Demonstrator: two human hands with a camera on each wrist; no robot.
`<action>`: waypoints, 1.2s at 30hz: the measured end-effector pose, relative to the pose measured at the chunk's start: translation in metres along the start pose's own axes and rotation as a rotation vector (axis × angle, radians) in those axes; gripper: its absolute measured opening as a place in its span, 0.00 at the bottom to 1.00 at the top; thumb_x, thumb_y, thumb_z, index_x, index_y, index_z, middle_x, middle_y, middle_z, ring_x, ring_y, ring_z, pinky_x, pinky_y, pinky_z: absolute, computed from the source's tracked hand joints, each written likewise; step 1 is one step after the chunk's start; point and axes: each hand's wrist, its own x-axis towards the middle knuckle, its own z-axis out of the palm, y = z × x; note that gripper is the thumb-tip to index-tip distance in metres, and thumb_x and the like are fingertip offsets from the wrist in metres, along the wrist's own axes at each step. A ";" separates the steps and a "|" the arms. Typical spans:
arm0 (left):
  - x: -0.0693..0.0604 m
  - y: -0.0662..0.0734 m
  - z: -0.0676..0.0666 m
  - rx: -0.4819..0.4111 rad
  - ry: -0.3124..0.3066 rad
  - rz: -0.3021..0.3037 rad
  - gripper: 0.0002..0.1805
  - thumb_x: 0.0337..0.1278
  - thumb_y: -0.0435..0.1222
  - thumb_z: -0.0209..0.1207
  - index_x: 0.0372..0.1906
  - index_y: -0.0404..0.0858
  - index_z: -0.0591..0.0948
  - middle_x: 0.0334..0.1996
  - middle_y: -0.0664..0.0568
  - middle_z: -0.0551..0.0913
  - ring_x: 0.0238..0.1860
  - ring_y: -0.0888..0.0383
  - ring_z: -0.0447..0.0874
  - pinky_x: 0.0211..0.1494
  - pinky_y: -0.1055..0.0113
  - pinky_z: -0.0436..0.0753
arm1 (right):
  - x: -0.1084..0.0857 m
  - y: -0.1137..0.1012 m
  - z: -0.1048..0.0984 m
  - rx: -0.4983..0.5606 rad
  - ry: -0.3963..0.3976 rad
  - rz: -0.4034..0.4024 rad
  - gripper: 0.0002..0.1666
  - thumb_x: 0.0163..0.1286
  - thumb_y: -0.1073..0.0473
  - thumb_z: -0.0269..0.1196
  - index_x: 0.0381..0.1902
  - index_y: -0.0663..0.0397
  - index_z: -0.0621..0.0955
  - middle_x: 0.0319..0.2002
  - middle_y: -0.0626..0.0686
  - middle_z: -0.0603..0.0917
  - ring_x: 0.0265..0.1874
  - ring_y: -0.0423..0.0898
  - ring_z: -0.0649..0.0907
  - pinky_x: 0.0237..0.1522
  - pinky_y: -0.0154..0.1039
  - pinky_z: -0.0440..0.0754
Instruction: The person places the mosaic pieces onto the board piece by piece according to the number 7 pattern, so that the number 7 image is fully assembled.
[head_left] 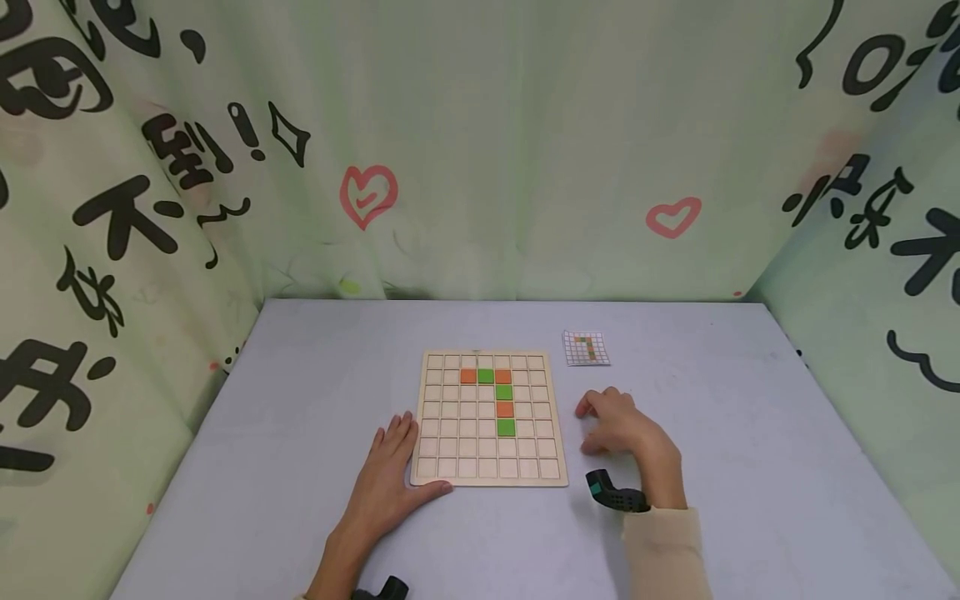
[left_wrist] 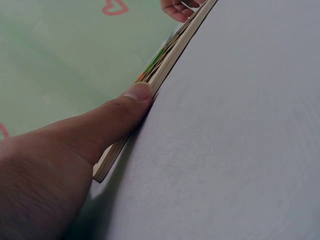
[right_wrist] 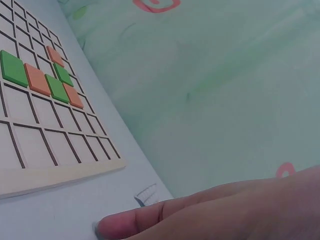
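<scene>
A square wooden grid board (head_left: 452,446) lies flat on the table. Set in its cells are orange tiles (head_left: 505,409) and green tiles (head_left: 506,427), forming a short row near the top with a column down from its right end. My left hand (head_left: 390,483) rests at the board's lower left, fingers extended along the left side and thumb touching the front edge; the left wrist view shows that thumb (left_wrist: 137,92) on the rim. To the right of the board, apart from it, my right hand (head_left: 621,423) hovers or rests with loosely bent fingers. Nothing shows in its grasp.
Behind the right hand lies a small card (head_left: 587,348) printed with a grid and a similar coloured pattern. The pale table (head_left: 720,400) extends to both sides. Printed curtains (head_left: 517,150) surround it at the back and sides.
</scene>
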 end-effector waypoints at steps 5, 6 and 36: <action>0.000 0.000 0.000 -0.003 -0.002 0.000 0.60 0.43 0.67 0.68 0.74 0.31 0.64 0.77 0.40 0.61 0.80 0.43 0.54 0.83 0.47 0.55 | -0.004 0.003 -0.004 -0.009 -0.019 0.008 0.25 0.49 0.63 0.75 0.46 0.53 0.79 0.46 0.57 0.76 0.46 0.54 0.72 0.41 0.48 0.79; 0.000 0.000 0.000 -0.004 -0.002 0.000 0.60 0.43 0.67 0.67 0.75 0.31 0.64 0.77 0.40 0.61 0.80 0.43 0.54 0.83 0.47 0.55 | -0.004 0.003 -0.004 -0.008 -0.022 0.006 0.25 0.49 0.64 0.74 0.46 0.53 0.79 0.46 0.57 0.76 0.45 0.53 0.72 0.40 0.47 0.78; 0.000 0.001 0.000 -0.016 -0.007 -0.016 0.60 0.43 0.67 0.68 0.75 0.33 0.64 0.78 0.41 0.60 0.80 0.44 0.53 0.83 0.47 0.55 | -0.003 0.005 -0.005 0.104 0.041 0.019 0.13 0.59 0.69 0.69 0.39 0.59 0.76 0.31 0.54 0.78 0.32 0.48 0.75 0.30 0.36 0.74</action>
